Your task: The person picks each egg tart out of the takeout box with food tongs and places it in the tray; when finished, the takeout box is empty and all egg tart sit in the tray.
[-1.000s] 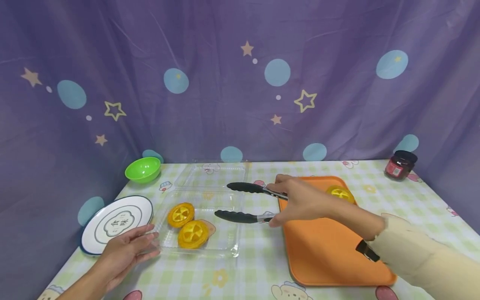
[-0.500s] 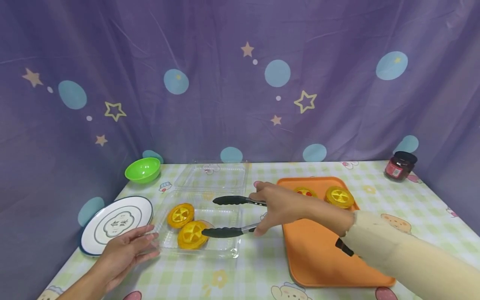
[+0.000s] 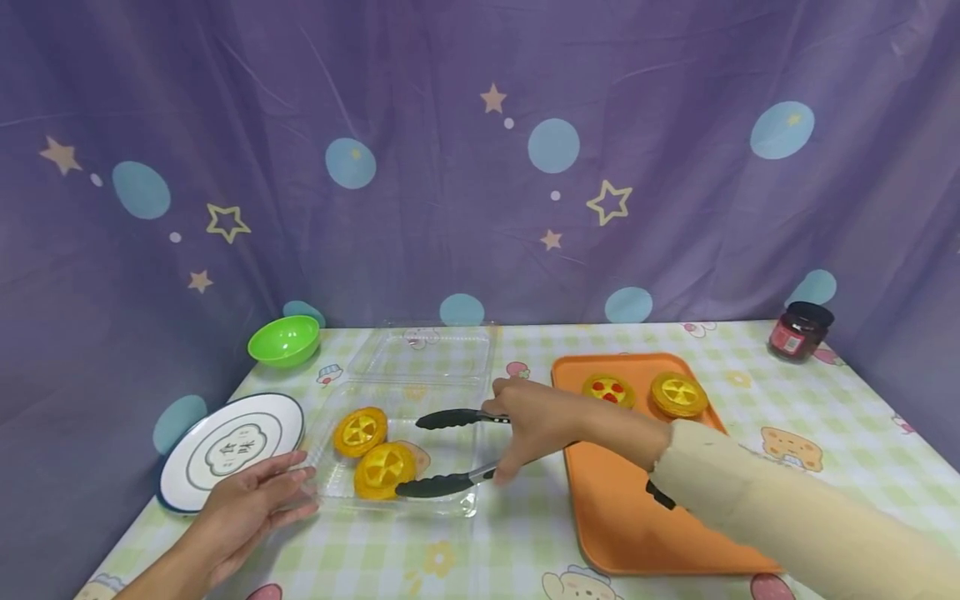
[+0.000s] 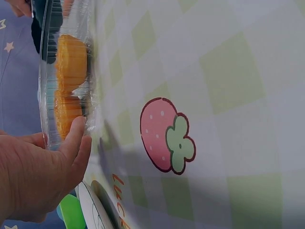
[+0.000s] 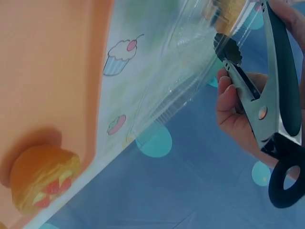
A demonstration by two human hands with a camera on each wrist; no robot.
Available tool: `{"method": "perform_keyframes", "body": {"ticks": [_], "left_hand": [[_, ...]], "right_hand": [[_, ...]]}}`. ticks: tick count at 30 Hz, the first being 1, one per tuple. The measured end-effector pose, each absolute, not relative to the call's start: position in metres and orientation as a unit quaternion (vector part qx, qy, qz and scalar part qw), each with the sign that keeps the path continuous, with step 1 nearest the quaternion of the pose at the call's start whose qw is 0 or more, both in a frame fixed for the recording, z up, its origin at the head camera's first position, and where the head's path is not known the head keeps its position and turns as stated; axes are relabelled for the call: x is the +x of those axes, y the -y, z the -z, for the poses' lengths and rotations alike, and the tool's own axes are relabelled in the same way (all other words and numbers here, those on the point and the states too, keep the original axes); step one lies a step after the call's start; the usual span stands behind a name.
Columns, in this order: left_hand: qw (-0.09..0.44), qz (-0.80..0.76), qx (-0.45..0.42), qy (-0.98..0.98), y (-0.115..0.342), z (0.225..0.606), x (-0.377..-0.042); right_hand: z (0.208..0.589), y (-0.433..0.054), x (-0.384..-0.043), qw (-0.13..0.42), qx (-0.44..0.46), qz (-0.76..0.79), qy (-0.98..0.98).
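Note:
My left hand (image 3: 251, 508) rests its extended fingers (image 4: 74, 138) against the left side of a clear plastic clamshell container (image 3: 468, 504). Two yellow egg tarts, a rear one (image 3: 361, 432) and a front one (image 3: 381, 473), sit inside. My right hand (image 3: 536, 421) grips black-tipped metal tongs (image 5: 267, 102) over the container's right side. The tongs' arms are spread apart, and the nearer tip (image 3: 431, 486) overlaps the right edge of the front tart. The farther tip (image 3: 448, 418) is over the container's middle.
An orange tray (image 3: 637, 517) at right carries a red-topped tart (image 3: 607, 390) and a yellow tart (image 3: 678, 395). A white plate (image 3: 183, 467) and green bowl (image 3: 285, 342) stand at left. A dark-lidded jar (image 3: 799, 332) is at back right. The container's lid (image 3: 423, 350) lies open behind.
My right hand has moved left and toward me with the tongs, from beside the container to over it. The red-topped tart has come into view. My left hand stays in place.

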State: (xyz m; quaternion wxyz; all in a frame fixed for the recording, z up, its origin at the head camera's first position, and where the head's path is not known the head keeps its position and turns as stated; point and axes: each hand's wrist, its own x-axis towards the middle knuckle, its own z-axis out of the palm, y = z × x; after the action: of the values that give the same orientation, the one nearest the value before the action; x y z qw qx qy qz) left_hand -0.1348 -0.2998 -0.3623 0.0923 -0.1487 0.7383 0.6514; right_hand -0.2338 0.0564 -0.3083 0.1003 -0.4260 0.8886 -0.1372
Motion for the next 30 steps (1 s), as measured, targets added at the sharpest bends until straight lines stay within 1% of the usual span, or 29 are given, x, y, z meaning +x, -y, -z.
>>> {"method": "perform_keyframes", "body": {"ticks": [14, 30], "left_hand": [[0.095, -0.653, -0.15, -0.736, 0.299, 0.362, -0.135], [0.095, -0.656, -0.152, -0.733, 0.3, 0.362, -0.136]], "right_hand": [[0.313, -0.028, -0.237, 0.108, -0.43, 0.08, -0.893], [0.313, -0.02, -0.235, 0.117, -0.451, 0.07, -0.882]]}}
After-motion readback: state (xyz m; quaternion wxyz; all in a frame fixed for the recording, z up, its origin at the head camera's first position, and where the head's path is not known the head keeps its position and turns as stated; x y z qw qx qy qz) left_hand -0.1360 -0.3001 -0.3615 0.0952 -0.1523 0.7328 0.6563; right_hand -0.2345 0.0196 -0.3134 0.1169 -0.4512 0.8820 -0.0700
